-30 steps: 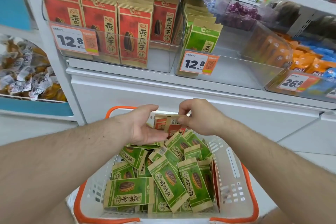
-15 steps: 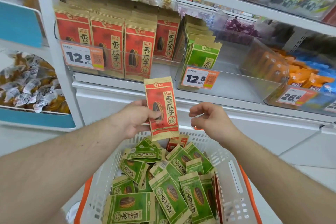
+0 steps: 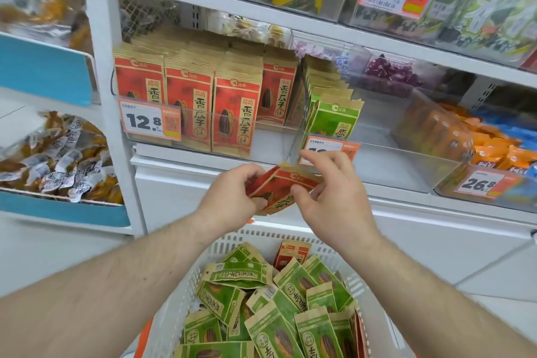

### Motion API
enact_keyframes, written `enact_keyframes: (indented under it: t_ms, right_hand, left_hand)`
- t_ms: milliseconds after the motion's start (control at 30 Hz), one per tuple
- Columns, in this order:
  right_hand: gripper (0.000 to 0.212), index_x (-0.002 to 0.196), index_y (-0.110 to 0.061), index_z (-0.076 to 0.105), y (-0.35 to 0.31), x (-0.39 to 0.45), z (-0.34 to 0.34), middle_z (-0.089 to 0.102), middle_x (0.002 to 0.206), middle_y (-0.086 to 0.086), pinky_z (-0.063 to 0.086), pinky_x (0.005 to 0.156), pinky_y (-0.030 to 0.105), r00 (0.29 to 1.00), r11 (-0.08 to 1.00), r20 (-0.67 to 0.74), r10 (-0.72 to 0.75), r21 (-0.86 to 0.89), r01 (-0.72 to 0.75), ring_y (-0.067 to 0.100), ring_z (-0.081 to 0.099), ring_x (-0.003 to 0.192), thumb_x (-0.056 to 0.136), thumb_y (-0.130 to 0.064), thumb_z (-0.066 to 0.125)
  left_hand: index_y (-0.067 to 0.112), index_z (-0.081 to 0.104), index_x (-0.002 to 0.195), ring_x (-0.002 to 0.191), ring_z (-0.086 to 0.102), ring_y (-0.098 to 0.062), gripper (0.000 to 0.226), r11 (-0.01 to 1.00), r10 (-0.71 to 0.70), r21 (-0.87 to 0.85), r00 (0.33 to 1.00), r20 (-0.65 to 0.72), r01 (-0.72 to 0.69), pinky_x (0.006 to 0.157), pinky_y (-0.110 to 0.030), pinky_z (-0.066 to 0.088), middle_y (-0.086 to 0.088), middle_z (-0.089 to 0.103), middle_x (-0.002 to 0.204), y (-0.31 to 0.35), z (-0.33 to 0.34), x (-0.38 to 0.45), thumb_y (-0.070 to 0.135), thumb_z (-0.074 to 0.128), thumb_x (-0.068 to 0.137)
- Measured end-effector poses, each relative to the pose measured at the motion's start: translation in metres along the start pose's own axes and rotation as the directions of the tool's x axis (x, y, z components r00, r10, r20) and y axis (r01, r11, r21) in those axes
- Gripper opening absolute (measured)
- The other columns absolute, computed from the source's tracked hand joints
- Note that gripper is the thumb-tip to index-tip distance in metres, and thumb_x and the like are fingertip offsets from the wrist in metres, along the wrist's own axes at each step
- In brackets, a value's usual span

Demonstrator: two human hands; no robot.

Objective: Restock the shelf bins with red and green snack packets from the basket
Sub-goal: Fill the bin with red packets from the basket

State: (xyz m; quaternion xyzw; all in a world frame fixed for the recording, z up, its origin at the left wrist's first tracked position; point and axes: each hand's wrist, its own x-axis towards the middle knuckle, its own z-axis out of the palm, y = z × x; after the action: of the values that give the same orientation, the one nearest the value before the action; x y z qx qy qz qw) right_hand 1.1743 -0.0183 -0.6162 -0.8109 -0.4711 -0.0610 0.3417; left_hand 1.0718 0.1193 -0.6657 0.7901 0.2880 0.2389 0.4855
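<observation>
A red snack packet (image 3: 279, 187) is tilted in front of the shelf edge, above the basket. My left hand (image 3: 229, 192) grips its left side and my right hand (image 3: 334, 192) pinches its right side. The white basket (image 3: 226, 244) below holds several green packets (image 3: 270, 308) and one red packet (image 3: 291, 253) at its far end. In the clear shelf bin (image 3: 273, 139) on the left, red packets (image 3: 232, 113) stand in rows. To its right, another clear bin (image 3: 386, 160) holds a short row of green packets (image 3: 334, 116) at its left side.
Price tags reading 12.8 (image 3: 149, 122) hang on the bin fronts. Orange packets (image 3: 436, 136) fill a bin at the right. Wrapped snacks (image 3: 58, 160) lie in a blue-edged tray at the left. An upper shelf (image 3: 261, 13) carries yellow and green bags.
The red packet, held upright by my left hand alone, is now tilted and held by both hands, closer to the shelf. The view has tilted upward.
</observation>
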Motion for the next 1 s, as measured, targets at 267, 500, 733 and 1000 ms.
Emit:
enact_keyframes:
  t_ms: [267,500,733,1000]
  right_hand:
    - [0.019,0.089,-0.031,0.079,-0.031,0.027,-0.02,0.064,0.068,-0.025,0.045,0.07,0.011,0.999,0.994,-0.026,-0.029,0.105,0.031,-0.003,0.061,0.072,0.088,-0.014,0.07]
    - [0.017,0.089,-0.031,0.08,-0.065,0.07,-0.06,0.061,0.058,-0.023,0.047,0.073,0.013,0.945,0.987,-0.297,-0.14,0.037,0.158,0.0,0.06,0.067,0.087,-0.017,0.069]
    - [0.021,0.1,-0.023,0.078,-0.08,0.116,-0.052,0.075,0.087,0.004,0.051,0.084,0.033,0.966,0.985,-0.239,-0.1,-0.161,0.062,0.029,0.065,0.091,0.092,-0.026,0.059]
    - [0.02,0.095,-0.017,0.078,-0.088,0.121,-0.064,0.071,0.08,0.007,0.044,0.075,0.03,0.944,0.958,-0.295,-0.148,-0.279,0.063,0.03,0.06,0.084,0.09,-0.024,0.059]
  left_hand:
    - [0.031,0.068,0.095,0.085,0.059,0.0,0.027,0.937,0.347,0.13,0.909,-0.232,-0.325,0.076,-0.014,0.045,0.016,0.066,0.09,0.022,-0.018,0.009,0.013,0.078,0.078]
    - [0.019,0.057,0.13,0.123,0.047,-0.013,0.049,0.96,0.25,0.226,0.875,-0.414,-0.168,0.107,-0.024,0.033,0.01,0.056,0.127,0.016,-0.047,0.026,0.02,0.074,0.084]
    - [0.018,0.063,0.128,0.14,0.027,-0.025,0.048,0.878,0.32,0.452,0.897,-0.307,-0.159,0.116,-0.033,0.018,0.001,0.046,0.148,0.008,-0.046,0.033,0.016,0.072,0.08]
    - [0.021,0.063,0.129,0.143,0.023,-0.024,0.05,0.866,0.319,0.472,0.91,-0.265,-0.166,0.115,-0.045,0.027,0.004,0.042,0.151,0.005,-0.042,0.038,0.017,0.071,0.08]
